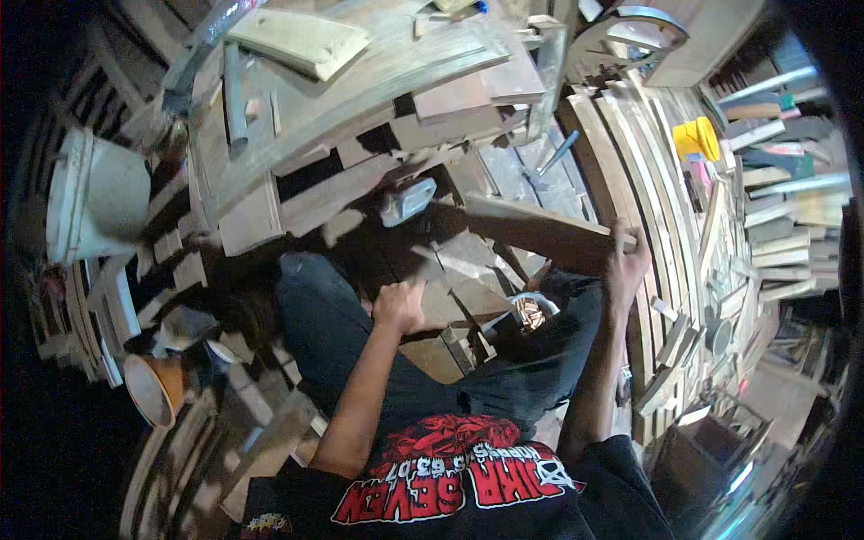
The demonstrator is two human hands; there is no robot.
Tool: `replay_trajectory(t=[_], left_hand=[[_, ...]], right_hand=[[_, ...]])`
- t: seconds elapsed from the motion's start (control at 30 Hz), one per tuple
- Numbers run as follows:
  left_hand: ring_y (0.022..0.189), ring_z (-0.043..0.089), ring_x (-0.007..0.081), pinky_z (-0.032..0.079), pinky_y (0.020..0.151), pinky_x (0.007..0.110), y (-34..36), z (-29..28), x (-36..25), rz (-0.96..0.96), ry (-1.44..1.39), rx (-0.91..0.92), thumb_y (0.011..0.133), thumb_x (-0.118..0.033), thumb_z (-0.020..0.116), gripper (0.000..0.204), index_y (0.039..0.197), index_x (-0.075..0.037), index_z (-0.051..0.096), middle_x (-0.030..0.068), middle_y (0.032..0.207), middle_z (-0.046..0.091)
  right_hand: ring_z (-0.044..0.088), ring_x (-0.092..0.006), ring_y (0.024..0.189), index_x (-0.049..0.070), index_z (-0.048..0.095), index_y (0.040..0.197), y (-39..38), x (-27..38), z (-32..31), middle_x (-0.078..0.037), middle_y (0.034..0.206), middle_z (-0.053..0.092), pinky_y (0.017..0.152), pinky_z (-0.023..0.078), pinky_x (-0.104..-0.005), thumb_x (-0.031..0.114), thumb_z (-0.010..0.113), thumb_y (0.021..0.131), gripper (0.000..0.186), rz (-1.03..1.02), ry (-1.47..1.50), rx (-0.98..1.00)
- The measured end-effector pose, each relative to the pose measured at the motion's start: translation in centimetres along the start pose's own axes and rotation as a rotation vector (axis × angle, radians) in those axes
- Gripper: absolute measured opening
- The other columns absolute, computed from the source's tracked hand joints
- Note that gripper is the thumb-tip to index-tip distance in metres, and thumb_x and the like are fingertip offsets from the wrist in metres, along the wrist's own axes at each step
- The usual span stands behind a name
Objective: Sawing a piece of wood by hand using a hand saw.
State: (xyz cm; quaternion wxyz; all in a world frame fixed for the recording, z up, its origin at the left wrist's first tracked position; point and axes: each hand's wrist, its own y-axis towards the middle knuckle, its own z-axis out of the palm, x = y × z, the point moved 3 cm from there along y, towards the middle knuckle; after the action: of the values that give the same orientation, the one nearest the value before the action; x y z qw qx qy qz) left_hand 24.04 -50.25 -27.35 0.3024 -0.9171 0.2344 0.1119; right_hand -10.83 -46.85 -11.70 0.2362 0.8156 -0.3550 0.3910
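My right hand [627, 261] is closed around the right end of a wooden board [540, 232], which slants across in front of my knees. Between my legs, my left hand [400, 306] is curled beside a flat wooden piece [450, 301]; blur at its fingers hides what it holds. A pale blue handle with an opening [409, 202], like that of a handsaw, lies beyond the left hand, near the board's left end. By my right thigh sits a round container [543, 299] holding short wooden pieces [529, 315].
A low wooden bench [360, 117] stands ahead, with a loose plank [301, 40] on top. A blue-handled tool [558, 153] lies right of it. Long boards [630, 162] are stacked at right, near a yellow container [695, 140]. A white bucket [99, 198] and an orange one [155, 389] stand left.
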Motion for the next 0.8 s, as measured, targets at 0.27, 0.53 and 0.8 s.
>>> replay_trajectory(t=[0.27,0.53,0.8], left_hand=[[0.100,0.069,0.0411,0.053,0.089,0.049,-1.8,-1.5,-1.5,-0.007,-0.035,-0.084,0.055,-0.064,0.084,0.094,0.124,-0.005,0.056,0.0256,0.106,0.070],[0.097,0.059,0.0393,0.049,0.084,0.052,-4.0,-0.5,-3.1,0.265,0.084,-0.642,0.058,-0.044,0.088,0.063,0.099,-0.005,0.060,0.0147,0.102,0.058],[0.095,0.066,0.0400,0.053,0.084,0.046,-1.6,-7.3,-9.0,0.304,-0.161,-0.631,0.063,-0.029,0.088,0.064,0.114,-0.001,0.062,0.0231,0.104,0.067]], right_hand=[[0.066,-0.0182,0.102,0.001,0.056,0.133,-10.2,-9.6,-5.3,-0.011,0.118,0.066,0.081,0.056,-0.0325,0.056,0.057,0.098,0.065,0.664,1.081,0.176],[0.064,-0.0133,0.093,0.001,0.058,0.128,-17.4,-11.1,-6.8,-0.004,0.102,0.067,0.071,0.052,-0.0250,0.031,0.073,0.092,0.049,0.596,1.409,0.348],[0.061,-0.0194,0.115,0.001,0.041,0.145,-20.5,-12.9,-8.9,-0.008,0.129,0.062,0.101,0.046,-0.0360,0.019,0.076,0.091,0.066,0.443,1.400,0.258]])
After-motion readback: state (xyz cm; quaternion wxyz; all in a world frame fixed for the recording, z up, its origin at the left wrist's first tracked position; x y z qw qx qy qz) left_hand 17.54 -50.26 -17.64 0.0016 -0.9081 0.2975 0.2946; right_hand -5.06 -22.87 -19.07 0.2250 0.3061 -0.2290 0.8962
